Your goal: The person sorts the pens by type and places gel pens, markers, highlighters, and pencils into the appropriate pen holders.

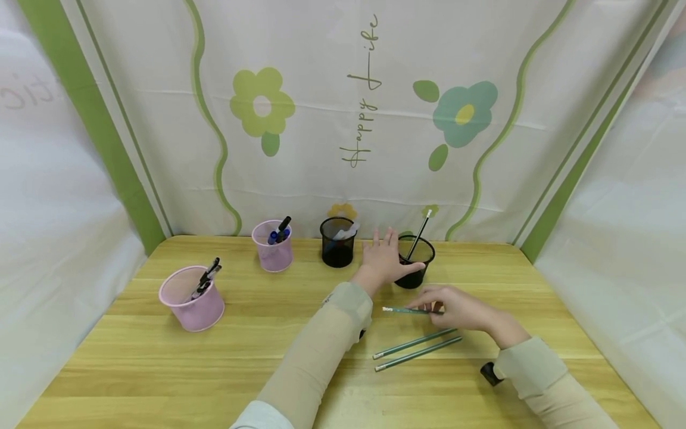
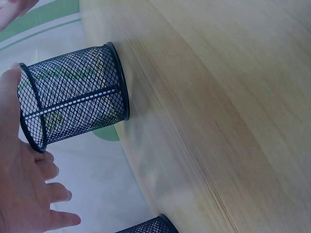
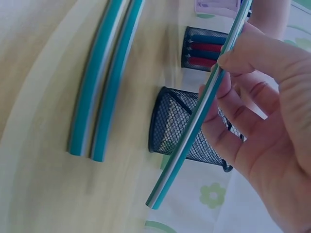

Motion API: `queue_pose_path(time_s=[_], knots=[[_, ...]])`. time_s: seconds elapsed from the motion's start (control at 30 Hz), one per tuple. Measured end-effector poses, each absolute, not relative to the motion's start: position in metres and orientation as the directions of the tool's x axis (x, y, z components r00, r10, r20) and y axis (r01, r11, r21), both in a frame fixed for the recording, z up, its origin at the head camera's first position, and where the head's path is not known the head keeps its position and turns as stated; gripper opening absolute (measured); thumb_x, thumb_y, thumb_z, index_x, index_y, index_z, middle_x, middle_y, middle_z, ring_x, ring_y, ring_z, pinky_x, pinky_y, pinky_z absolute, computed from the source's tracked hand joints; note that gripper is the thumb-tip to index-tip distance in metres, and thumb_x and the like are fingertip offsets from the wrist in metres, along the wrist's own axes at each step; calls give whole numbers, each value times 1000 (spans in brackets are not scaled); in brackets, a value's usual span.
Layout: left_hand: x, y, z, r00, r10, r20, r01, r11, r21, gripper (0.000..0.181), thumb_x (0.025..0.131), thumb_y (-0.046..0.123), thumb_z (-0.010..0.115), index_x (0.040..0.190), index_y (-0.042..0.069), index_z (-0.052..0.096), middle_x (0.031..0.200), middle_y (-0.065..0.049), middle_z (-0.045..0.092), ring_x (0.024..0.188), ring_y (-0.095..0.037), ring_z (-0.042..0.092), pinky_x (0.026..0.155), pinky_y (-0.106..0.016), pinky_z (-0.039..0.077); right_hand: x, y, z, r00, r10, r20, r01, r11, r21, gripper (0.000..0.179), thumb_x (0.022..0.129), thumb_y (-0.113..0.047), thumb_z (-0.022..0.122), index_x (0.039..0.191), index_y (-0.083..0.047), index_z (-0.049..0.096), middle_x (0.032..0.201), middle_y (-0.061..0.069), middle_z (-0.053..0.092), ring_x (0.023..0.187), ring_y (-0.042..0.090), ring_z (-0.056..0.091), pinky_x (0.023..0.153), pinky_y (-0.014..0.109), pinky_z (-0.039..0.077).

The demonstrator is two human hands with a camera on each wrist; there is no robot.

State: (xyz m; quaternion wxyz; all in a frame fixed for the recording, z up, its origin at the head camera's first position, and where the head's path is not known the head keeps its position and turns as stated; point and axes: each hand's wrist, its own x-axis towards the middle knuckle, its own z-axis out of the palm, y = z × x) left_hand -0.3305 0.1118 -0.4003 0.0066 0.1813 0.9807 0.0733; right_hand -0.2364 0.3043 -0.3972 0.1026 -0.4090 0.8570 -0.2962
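My right hand (image 1: 455, 308) pinches a green pencil (image 3: 184, 141) between thumb and fingers, just above the table; its white eraser end points left in the head view. Two more green pencils (image 1: 412, 344) lie side by side on the table nearer to me. My left hand (image 1: 382, 263) is at the right-hand black mesh pen cup (image 2: 77, 94), its thumb along the rim and its other fingers spread straight to the left. The cup stands upright, and one pencil (image 1: 420, 233) leans in it, eraser end up.
Left of that cup stands another black mesh cup (image 1: 337, 255) with several items in it. Two pink cups (image 1: 276, 256) (image 1: 199, 313) holding pens stand farther left. A printed white curtain (image 1: 321, 119) hangs behind the wooden table (image 1: 214, 381).
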Motion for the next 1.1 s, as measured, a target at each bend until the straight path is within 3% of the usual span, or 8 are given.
queue_pose_path(time_s=[0.13, 0.27, 0.5, 0.8, 1.1], knots=[[-331, 113, -402, -934, 355, 24, 355, 923, 146, 114, 85, 91, 34, 166, 13, 14, 171, -4, 10, 156, -35, 11, 120, -57, 23, -237, 307, -395, -659, -744, 106, -644, 486, -590, 44, 91, 13, 61, 128, -9, 73, 115, 3, 67, 88, 15, 62, 75, 32, 60], [-331, 113, -401, -935, 353, 22, 353, 925, 144, 114, 85, 91, 34, 166, 13, 14, 171, -4, 9, 156, -34, 11, 120, -57, 23, -240, 312, -391, -671, -723, 164, -648, 465, -603, 45, 91, 13, 63, 130, -9, 71, 110, 4, 67, 88, 11, 61, 76, 32, 60], [-330, 113, -399, -934, 357, 9, 355, 926, 129, 115, 85, 91, 31, 166, 12, 13, 172, -4, 6, 156, -34, 9, 121, -59, 20, -245, 321, -385, -696, -661, 280, -651, 415, -636, 44, 90, 15, 64, 129, -5, 70, 101, -4, 64, 83, 14, 59, 75, 31, 59], [-331, 112, -401, -937, 349, 17, 348, 930, 120, 111, 87, 89, 35, 166, 13, 14, 172, -3, 9, 157, -32, 9, 121, -58, 21, -251, 325, -379, -779, -518, 354, -596, 435, -675, 40, 93, 12, 63, 132, 2, 67, 110, 12, 65, 95, 21, 61, 84, 24, 57], [-331, 112, -400, -932, 361, 17, 360, 923, 137, 114, 86, 91, 32, 166, 12, 14, 172, -5, 7, 156, -34, 9, 120, -59, 21, -258, 325, -376, -805, -424, 415, -578, 405, -709, 41, 93, 15, 60, 134, 9, 62, 116, 5, 62, 99, 10, 58, 83, 20, 55]])
